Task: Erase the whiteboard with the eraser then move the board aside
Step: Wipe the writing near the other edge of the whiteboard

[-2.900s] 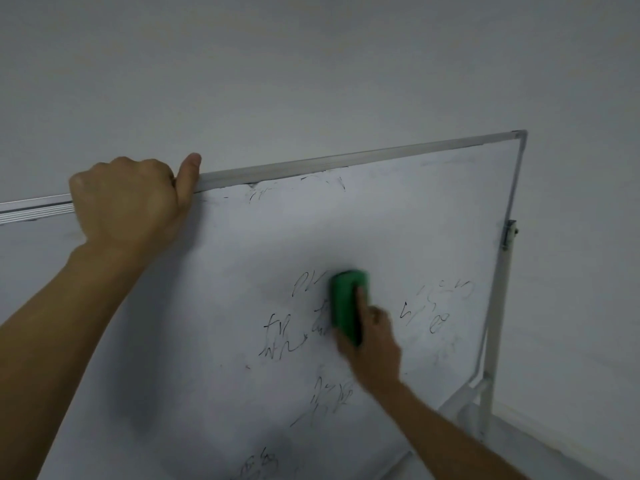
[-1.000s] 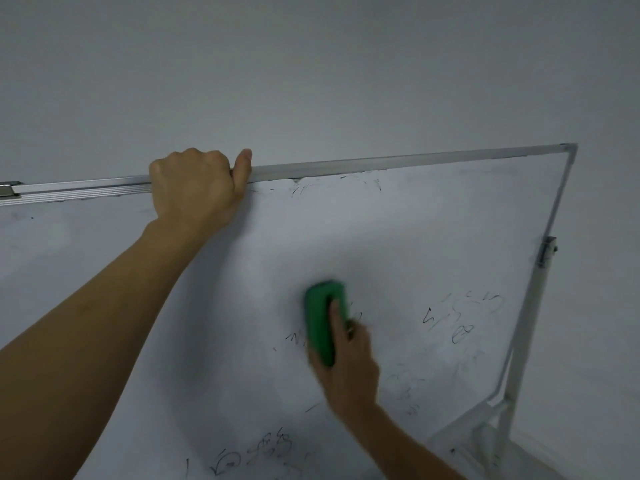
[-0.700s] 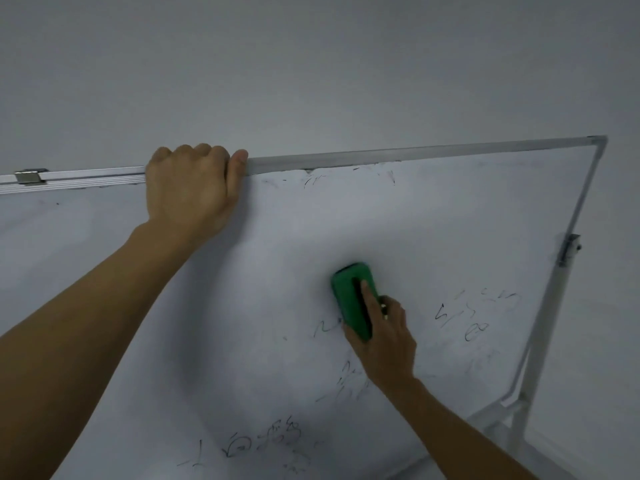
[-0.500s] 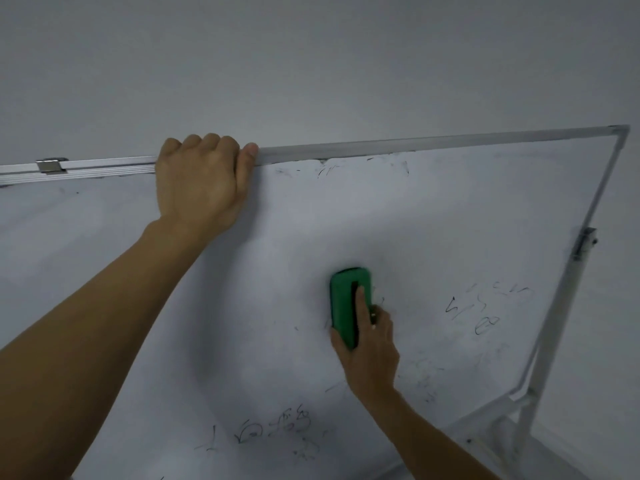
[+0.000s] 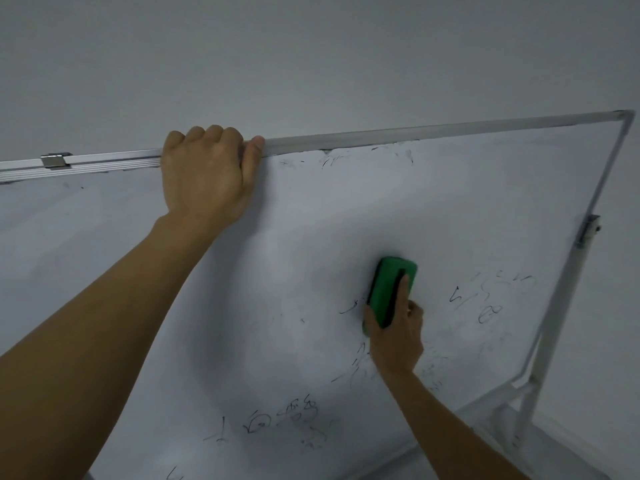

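A large whiteboard [image 5: 467, 202] in a metal frame fills the view, tilted on its stand. Black scribbles remain at the right, below the middle and along the top edge. My left hand [image 5: 206, 174] grips the board's top rail, fingers curled over it. My right hand [image 5: 394, 336] holds a green eraser [image 5: 389, 289] flat against the board near its middle, index finger stretched along the eraser's back. The area around the eraser is smeared grey.
The board's white stand leg [image 5: 554, 306] runs down the right side to a base bar [image 5: 498, 403] at lower right. A metal clip [image 5: 55, 160] sits on the top rail at left. A plain grey wall [image 5: 311, 57] stands behind.
My right hand has swept the eraser back and forth across the middle, wiping away most of the central writing. My left hand has kept its grip on the top rail.
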Tool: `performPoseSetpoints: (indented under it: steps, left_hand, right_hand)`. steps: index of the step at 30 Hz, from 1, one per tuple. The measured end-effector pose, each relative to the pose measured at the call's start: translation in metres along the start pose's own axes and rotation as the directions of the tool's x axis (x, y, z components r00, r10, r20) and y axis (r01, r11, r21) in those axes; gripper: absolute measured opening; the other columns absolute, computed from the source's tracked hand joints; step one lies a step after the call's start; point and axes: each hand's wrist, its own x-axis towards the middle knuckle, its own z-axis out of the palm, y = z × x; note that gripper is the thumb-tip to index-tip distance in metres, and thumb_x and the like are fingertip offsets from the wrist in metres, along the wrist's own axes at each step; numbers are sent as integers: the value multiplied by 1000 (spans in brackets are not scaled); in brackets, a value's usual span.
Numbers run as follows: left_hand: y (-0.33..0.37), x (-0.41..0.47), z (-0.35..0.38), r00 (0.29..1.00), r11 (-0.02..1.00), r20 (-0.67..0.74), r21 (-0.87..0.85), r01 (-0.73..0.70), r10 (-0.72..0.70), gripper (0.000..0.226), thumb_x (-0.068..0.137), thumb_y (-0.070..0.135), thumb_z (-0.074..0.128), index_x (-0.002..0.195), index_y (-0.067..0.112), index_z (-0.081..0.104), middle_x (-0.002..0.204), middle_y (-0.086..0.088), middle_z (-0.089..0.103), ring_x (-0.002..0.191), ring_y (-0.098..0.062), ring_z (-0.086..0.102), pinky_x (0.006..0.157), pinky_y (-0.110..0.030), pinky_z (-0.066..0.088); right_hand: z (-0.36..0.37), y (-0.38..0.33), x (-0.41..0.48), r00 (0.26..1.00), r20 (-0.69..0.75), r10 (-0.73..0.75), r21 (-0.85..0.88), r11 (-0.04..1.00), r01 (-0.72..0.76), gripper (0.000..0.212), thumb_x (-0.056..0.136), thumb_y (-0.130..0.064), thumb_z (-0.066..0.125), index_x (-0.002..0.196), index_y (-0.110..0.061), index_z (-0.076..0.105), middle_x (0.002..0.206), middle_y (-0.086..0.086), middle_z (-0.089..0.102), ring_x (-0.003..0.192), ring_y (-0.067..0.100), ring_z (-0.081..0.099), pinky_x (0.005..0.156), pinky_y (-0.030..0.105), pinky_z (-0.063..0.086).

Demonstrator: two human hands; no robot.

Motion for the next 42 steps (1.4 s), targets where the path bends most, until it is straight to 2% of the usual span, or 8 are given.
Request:
performPoseSetpoints:
  steps: [8,16,22,25,28,31,37,42]
  left_hand:
    - [-11,-4,-2,1000,1000,-9,9,-3,3,56,104,42,30,82,2,62,73,-18,61,67,-33,46,70,-41,27]
    - [-1,-2,1,1000,1000,-25,16,2,-2,55,104,41,31,83,2,63,73,-18,61,67,-33,46,71,-42,29]
    - [-4,-3,2,999,1000,-39,22,8,-7,54,105,40,32,80,2,61,72,-19,60,66,-34,47,71,-43,29]
    - [-6,-4,1,999,1000,-48,24,-9,10,52,104,39,33,82,2,62,73,-20,61,68,-37,50,71,-43,29]
    - [-4,-2,0,998,1000,-54,26,-13,14,54,105,40,32,81,2,61,72,-19,60,67,-36,49,70,-42,28]
    - [0,-3,3,998,999,-69,36,-11,13,55,105,41,31,80,3,62,71,-18,60,67,-35,49,70,-41,27]
    - [-3,-3,3,998,999,-56,33,5,-3,57,105,42,30,82,1,63,73,-20,61,68,-36,50,72,-43,29]
    - [-4,-4,0,998,1000,-57,10,-12,12,55,105,41,32,84,1,63,74,-19,62,69,-37,51,72,-43,31]
  right_hand:
    - [11,44,-68,824,363,-434,-104,860,499,90,78,-57,59,150,-43,7,116,13,56,90,16,60,61,24,58]
    - [-14,22,33,993,-11,115,5,993,-115,96,82,-57,61,142,-56,-14,115,7,44,92,24,54,71,40,54]
    - [17,40,-90,862,404,-307,-59,931,359,91,77,-61,52,151,-40,4,113,8,55,84,10,58,59,20,56]
    - [5,53,-54,859,358,-366,-108,897,428,87,79,-59,55,151,-43,7,116,11,55,84,12,59,59,20,56]
    - [-20,50,10,991,131,-32,-130,990,49,88,83,-57,60,149,-46,2,117,10,46,88,20,57,65,35,57]
    - [-25,45,42,960,65,273,-19,962,-272,94,83,-57,59,147,-47,-9,112,11,45,88,27,57,74,44,56]
    - [15,28,-84,918,352,-182,-49,976,212,88,78,-66,50,149,-46,0,116,2,47,87,8,52,64,17,52]
    - [-8,55,-34,947,296,-124,-118,979,165,86,83,-60,56,148,-48,2,118,4,45,85,9,53,62,21,54]
